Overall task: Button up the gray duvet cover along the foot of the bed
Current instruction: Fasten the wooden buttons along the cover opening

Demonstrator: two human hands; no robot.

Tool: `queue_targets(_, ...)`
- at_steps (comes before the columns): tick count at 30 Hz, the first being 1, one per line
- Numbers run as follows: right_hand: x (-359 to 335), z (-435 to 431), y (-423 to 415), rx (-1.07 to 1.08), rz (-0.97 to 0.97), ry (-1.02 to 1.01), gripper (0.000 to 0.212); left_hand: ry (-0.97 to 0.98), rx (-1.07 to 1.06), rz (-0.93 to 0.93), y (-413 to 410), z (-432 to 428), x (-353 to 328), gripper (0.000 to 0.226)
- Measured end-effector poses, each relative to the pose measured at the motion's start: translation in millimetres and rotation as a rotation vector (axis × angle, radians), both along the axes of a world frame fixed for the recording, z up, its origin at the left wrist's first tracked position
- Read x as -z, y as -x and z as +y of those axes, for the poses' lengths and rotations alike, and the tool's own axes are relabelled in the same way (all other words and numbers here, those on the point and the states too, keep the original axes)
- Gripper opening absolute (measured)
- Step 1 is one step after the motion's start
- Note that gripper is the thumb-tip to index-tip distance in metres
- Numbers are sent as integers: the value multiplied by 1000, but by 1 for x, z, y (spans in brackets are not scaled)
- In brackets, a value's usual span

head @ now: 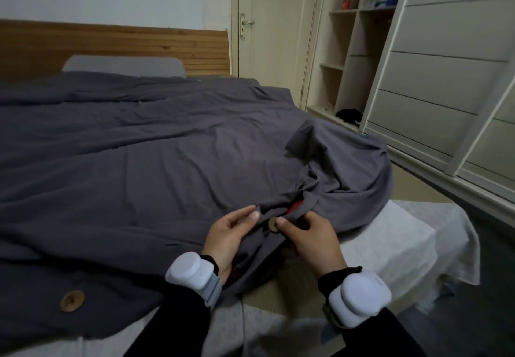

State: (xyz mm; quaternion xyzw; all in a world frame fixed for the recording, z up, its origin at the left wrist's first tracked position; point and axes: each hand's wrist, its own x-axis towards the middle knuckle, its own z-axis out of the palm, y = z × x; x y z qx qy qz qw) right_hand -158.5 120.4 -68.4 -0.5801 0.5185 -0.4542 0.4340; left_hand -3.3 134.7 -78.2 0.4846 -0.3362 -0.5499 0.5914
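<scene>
Both hands (273, 231) pinch gray duvet cover (167, 161) — wooden button (273, 225) between.

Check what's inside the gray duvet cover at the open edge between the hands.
A strip of red fabric shows in the gap of the gray duvet cover, above the wooden button at the right hand. How far it extends is hidden.

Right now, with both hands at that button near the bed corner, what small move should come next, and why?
Probably push the wooden button through its hole: the right hand pinches it, the left hand grips the gray duvet cover beside it, and red filling still shows in the gap.
</scene>
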Motion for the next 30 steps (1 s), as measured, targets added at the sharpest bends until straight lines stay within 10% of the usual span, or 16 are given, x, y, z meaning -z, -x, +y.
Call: queue_targets(30, 11, 4, -28, 77, 303, 11, 27, 134, -73, 33, -10, 11, -3, 50)
